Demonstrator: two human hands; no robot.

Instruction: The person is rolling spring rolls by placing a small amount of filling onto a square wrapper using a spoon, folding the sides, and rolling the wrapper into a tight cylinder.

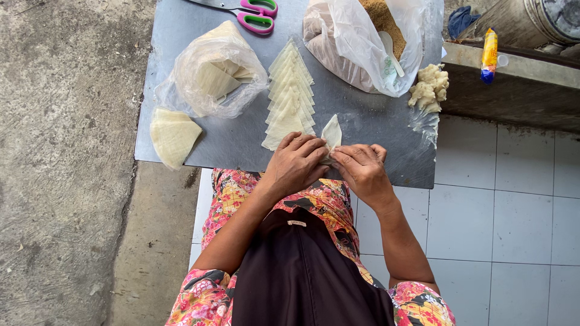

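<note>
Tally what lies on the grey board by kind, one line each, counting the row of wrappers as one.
Scissors: 1
Plastic bags: 2
Row of folded wrappers: 1
Loose wrapper stack: 1
Wrapper held by both hands: 1
Dough lump: 1
Total: 7

Matt grey metal tray, thin pale dough wrapper, crinkled glossy plastic bag, rough concrete floor

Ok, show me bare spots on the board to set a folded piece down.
Bare board lies between the row of folded wrappers and the dough lump, below the filling bag. A smaller patch sits between the wrapper stack and that row. The top edge is crowded.
</note>
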